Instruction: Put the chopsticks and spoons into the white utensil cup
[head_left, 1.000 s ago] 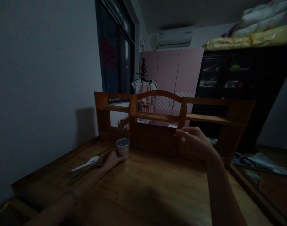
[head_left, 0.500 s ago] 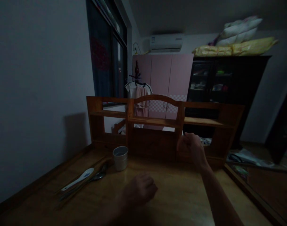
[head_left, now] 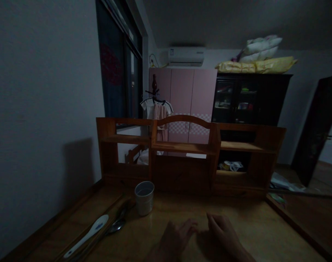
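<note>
My left hand (head_left: 178, 235) is low over the wooden desk at the bottom middle. Its fingers stretch to the right, a little apart, and hold nothing. Close beside it, on the right, is my right hand (head_left: 224, 233). Its fingers are loosely curled in, with nothing visible in them, and the dim light blurs the detail. A gap separates the two hands. Nearest to them stands a grey metal cup (head_left: 144, 200), upright on the desk. Left of the cup lie a white spoon (head_left: 91, 233) with a blue pattern and a metal spoon (head_left: 116, 226).
A wooden shelf unit (head_left: 182, 147) runs along the desk's back edge. Thin sticks, perhaps chopsticks, lie by the spoons. The wall (head_left: 46, 109) borders the desk at left, and a raised edge (head_left: 294, 227) at right. Behind are a pink wardrobe (head_left: 179, 91) and a dark cabinet (head_left: 269, 98).
My right hand has come down from in front of the right shelf to the desk. My left hand has shifted right and its fingers have opened. The view has tilted slightly.
</note>
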Tool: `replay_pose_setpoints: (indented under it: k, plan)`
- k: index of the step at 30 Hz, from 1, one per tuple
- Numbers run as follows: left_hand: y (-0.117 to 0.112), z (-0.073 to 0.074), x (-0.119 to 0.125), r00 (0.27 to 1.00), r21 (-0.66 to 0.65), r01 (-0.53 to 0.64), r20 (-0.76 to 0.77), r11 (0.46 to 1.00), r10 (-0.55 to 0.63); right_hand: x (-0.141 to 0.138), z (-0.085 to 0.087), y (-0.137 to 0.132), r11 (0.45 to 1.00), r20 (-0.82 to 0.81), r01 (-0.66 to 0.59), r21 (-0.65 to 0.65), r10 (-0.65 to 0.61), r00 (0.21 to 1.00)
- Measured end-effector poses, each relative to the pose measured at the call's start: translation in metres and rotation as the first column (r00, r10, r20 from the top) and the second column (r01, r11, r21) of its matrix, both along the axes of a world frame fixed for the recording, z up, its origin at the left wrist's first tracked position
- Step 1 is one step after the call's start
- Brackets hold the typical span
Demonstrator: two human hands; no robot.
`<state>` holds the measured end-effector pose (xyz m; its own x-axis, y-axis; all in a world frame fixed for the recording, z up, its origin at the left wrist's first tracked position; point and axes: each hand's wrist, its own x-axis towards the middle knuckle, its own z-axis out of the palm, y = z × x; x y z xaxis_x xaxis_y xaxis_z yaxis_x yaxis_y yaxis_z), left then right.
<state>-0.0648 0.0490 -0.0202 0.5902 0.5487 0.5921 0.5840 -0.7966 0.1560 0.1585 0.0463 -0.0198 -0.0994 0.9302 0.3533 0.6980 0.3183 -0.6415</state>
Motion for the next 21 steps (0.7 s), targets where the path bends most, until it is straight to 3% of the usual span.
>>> replay_pose_setpoints:
  k: [5,10,14,18,21]
  plan:
    - [0.003,-0.006,0.001,0.999,-0.109,0.047,-0.012,0.993,-0.049,0.001,-0.006,-0.001,0.995,0.03,-0.098,0.021,0.097,0.995]
    - [0.001,0.004,-0.007,0.998,-0.124,0.021,-0.054,0.992,-0.028,0.004,0.001,-0.004,0.995,0.04,-0.092,0.033,0.091,0.995]
    - [0.007,0.011,-0.016,0.998,-0.257,-0.009,0.062,0.966,0.026,0.001,0.007,-0.006,0.99,0.072,-0.135,0.04,0.131,0.989]
    - [0.012,0.015,-0.022,0.968,-0.294,0.0,0.239,0.956,0.073,-0.01,0.008,-0.018,0.98,0.147,-0.195,0.04,0.187,0.971]
    - [0.012,0.016,-0.022,0.971,-0.306,0.011,0.23,0.952,0.063,-0.018,0.007,-0.026,0.97,0.215,-0.241,0.044,0.226,0.95]
